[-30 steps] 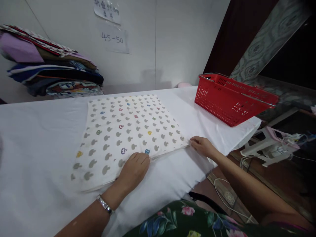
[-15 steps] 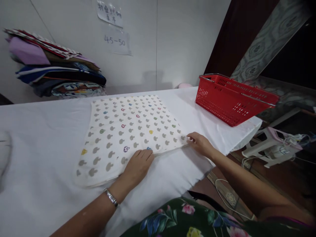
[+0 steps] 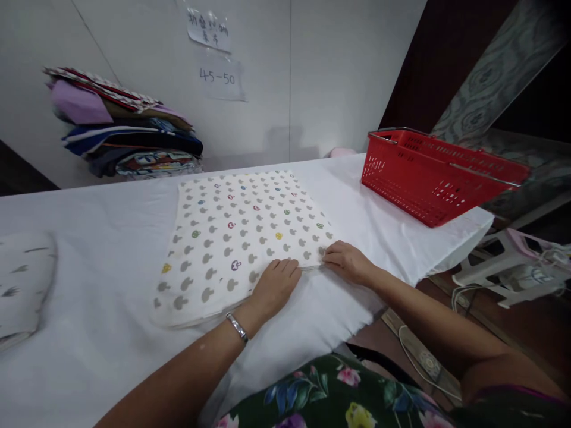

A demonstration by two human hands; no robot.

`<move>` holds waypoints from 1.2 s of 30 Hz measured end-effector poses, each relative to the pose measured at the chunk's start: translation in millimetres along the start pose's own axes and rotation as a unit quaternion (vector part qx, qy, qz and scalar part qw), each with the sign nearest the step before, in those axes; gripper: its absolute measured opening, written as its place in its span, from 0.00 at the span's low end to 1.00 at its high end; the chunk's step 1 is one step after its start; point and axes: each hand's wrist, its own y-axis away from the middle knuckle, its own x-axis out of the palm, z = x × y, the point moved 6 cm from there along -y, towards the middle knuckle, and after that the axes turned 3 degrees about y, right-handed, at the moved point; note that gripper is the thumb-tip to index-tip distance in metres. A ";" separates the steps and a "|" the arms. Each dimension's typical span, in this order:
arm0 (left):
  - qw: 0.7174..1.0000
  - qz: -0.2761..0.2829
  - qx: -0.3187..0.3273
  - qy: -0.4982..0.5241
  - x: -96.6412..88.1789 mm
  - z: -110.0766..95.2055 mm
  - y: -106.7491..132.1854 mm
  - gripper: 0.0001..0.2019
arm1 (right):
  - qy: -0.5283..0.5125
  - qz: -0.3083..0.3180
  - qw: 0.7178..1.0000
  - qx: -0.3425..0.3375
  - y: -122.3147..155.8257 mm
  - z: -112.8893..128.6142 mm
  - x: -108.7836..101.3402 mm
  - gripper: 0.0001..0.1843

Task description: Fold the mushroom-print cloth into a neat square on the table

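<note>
A white folded tablecloth (image 3: 250, 238) with grey and coloured mushroom prints lies flat on the white-covered table, its layers showing along the near edge. My left hand (image 3: 275, 289) rests on that near edge, fingers stretched out flat over the fabric; its thumb is hidden. At the near right corner, my right hand (image 3: 348, 262) has its fingers closed on the edge of the tablecloth. A small gap separates the two hands.
A red plastic basket (image 3: 441, 178) stands on the table's right end. Folded cloths (image 3: 134, 128) are stacked at the back left. Another white printed cloth (image 3: 22, 285) lies at the left edge. A white stool (image 3: 495, 267) with cables is beyond the table's right side.
My left hand has slid right along the near edge, closer to my right hand. The right hand has moved slightly left and closed on the corner. The view has turned a little left.
</note>
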 end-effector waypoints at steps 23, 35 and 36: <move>0.999 -0.039 0.007 0.020 6.1 -10.0 -17.5 0.07 | -0.036 -0.003 0.999 0.013 7.6 5.5 1.9 0.11; 0.990 -0.026 -0.078 0.114 1.3 1.4 -20.9 0.03 | 0.053 0.009 0.998 0.011 11.4 5.5 11.6 0.14; 0.989 -0.024 -0.082 0.118 1.0 2.2 -20.8 0.03 | 0.060 0.005 0.998 0.009 11.5 5.2 12.1 0.15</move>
